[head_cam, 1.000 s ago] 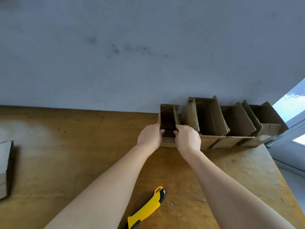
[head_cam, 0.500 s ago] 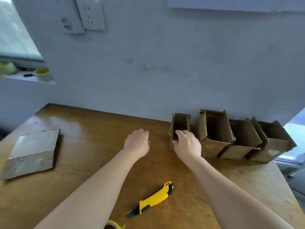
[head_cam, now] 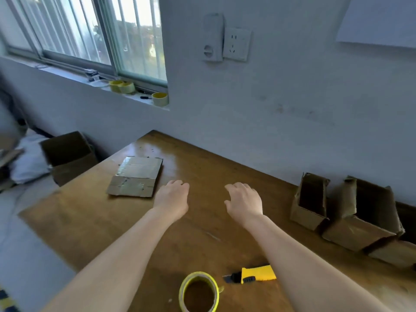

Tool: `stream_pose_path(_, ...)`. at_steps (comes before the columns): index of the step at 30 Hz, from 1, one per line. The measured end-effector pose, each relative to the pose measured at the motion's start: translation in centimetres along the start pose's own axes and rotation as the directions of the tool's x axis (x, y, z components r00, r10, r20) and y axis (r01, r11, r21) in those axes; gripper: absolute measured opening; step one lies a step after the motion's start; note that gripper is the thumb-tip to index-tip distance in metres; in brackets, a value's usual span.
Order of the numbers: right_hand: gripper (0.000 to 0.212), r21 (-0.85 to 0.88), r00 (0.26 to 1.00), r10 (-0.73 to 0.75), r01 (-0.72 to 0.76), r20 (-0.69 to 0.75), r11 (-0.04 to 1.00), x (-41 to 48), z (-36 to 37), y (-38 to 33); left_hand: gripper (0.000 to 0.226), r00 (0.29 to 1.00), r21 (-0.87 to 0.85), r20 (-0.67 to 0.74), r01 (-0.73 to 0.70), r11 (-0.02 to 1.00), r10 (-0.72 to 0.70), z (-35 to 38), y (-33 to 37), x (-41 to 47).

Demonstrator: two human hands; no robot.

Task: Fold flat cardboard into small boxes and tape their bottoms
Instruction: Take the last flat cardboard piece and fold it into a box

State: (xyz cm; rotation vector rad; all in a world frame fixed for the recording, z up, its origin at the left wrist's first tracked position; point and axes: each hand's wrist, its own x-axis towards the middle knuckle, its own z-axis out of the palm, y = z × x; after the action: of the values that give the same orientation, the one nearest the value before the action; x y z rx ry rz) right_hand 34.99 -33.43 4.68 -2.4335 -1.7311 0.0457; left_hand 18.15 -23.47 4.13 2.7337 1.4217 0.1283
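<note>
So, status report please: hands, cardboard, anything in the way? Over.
Left hand, right hand open, empty, above table. Flat cardboard beside left hand, not held. Nothing between; tape roll, knife lie nearer.

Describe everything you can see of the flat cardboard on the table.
The flat cardboard is a brown, roughly rectangular piece lying flat on the wooden table, toward its far left corner. Creases cross its top, with glossy patches that may be tape. Its near edge looks slightly ragged. Nothing rests on it. The left hand is close beside its near right corner, apparently not touching.
</note>
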Motion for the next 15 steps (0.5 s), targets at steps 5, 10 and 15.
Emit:
stream_pose_path(5,0.035,-0.009,0.994,-0.099,0.099,0.039,0.995,3.4,2.2,-5.9,0.022,0.995,0.030,0.007,0.099,0.995,-0.100,0.5,-7.1,0.6)
stream_pose_path(10,0.035,-0.011,0.988,-0.130,0.132,0.088,0.991,7.5,4.9,-11.4,0.026,0.987,0.034,0.065,0.142,0.989,-0.144,1.9,-14.3,2.5)
stream_pose_path(15,0.036,-0.006,0.982,-0.112,0.115,0.154,0.993,12.1,7.6,-16.3,0.026,0.980,-0.002,0.118,0.161,0.987,-0.159,3.7,-20.5,5.1)
